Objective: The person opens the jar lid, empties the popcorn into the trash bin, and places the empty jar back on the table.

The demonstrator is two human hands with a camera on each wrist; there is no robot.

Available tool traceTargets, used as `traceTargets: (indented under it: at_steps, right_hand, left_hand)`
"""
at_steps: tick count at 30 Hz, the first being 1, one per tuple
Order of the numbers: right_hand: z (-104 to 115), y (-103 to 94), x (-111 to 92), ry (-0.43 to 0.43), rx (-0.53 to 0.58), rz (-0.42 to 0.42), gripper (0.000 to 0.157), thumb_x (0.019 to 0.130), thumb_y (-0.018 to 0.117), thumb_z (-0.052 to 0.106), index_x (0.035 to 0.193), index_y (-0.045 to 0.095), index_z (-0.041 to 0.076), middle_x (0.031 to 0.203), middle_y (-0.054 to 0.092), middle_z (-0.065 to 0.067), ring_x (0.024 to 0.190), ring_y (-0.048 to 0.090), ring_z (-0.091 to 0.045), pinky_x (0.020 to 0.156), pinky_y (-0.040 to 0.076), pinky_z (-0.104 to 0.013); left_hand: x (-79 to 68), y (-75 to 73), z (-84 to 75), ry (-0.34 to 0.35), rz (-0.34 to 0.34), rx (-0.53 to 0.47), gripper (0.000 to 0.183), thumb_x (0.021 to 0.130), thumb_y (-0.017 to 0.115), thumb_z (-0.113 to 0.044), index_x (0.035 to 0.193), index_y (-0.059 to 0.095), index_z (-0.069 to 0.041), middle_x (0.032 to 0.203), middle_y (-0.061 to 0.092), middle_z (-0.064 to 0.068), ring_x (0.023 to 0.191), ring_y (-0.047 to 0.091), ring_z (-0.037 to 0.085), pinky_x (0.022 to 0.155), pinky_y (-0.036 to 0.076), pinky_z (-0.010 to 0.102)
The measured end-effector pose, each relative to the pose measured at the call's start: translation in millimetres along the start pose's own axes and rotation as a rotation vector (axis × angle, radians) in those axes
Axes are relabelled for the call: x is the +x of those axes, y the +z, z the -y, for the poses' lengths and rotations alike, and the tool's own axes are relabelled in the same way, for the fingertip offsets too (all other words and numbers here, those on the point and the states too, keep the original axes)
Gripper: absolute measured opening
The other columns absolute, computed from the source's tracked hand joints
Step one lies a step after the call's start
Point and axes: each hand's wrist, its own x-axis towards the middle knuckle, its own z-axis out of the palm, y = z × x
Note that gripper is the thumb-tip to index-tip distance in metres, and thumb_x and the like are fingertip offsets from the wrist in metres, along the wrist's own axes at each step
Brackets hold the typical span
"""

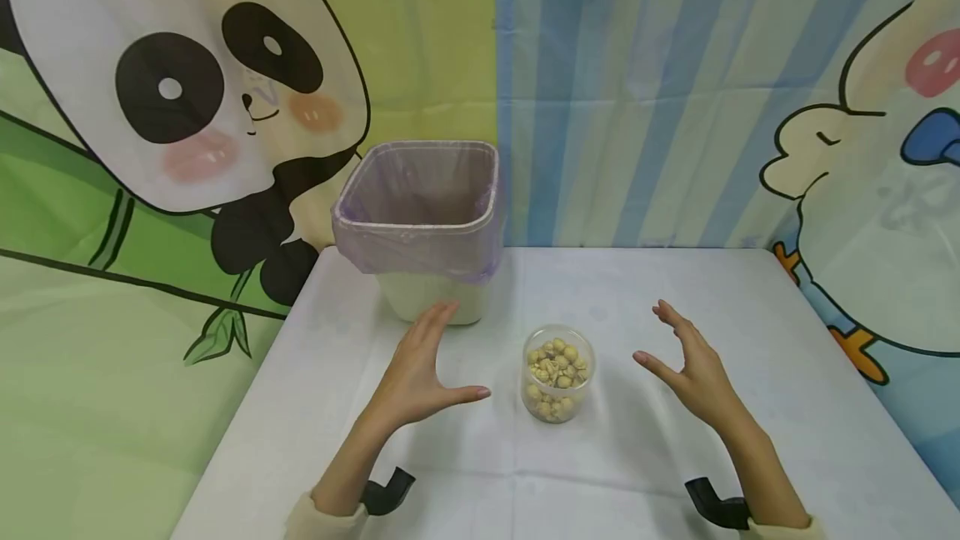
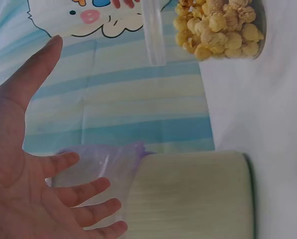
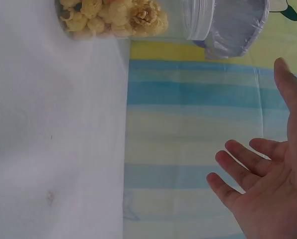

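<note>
A clear plastic jar (image 1: 557, 375) of popcorn (image 1: 558, 363) stands upright on the white table between the hands. To its left, my left hand (image 1: 422, 377) is held with fingers spread and thumb pointing at the jar, touching nothing. My right hand (image 1: 693, 369) hovers on the other side, farther from the jar, its fingers and thumb apart and holding nothing. The left wrist view has the popcorn (image 2: 218, 30) at the top and the spread left hand (image 2: 49, 174) at lower left. In the right wrist view the open right hand (image 3: 268, 174) is at lower right.
A cream bin (image 1: 427, 294) lined with a purple plastic bag (image 1: 420, 248) stands at the table's back left. Behind the white table (image 1: 600, 473) hangs a cartoon-printed curtain (image 1: 637, 107). Each wrist carries a black curved mount (image 1: 387, 492).
</note>
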Motion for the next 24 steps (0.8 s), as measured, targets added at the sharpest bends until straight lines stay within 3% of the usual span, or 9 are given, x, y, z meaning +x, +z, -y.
traceTargets:
  at_steps: [6,14,24]
  right_hand:
    - [2,14.4,6,-0.04,0.097,0.049,0.08,0.08,0.073,0.022,0.145,0.027,0.014,0.139,0.04,-0.015,0.126,0.034,-0.036,0.095,0.03,-0.06]
    - [13,40.6,12,-0.087,0.17,0.097,0.085,0.076,0.076,0.021,0.146,0.026,0.021,0.141,0.04,-0.006,0.129,0.034,-0.03,0.094,0.03,-0.06]
    - [20,61.1,13,-0.106,0.233,0.17,0.09,0.072,0.079,0.019,0.145,0.026,0.025,0.143,0.037,-0.002,0.133,0.027,-0.028,0.097,0.025,-0.063]
  left_hand:
    - [3.7,21.2,1.8,-0.026,0.045,-0.07,0.11,0.056,0.071,-0.07,0.145,0.028,-0.02,0.146,0.03,0.004,0.134,0.025,0.024,0.103,0.027,0.052]
    - [8.7,55.0,-0.8,0.008,0.081,-0.132,0.111,0.057,0.074,-0.066,0.146,0.026,-0.018,0.146,0.03,0.003,0.133,0.028,0.025,0.101,0.03,0.051]
    - [12.3,77.7,-0.3,-0.011,0.126,-0.198,0.11,0.057,0.084,-0.048,0.145,0.026,-0.018,0.145,0.03,0.004,0.132,0.028,0.027,0.1,0.032,0.052]
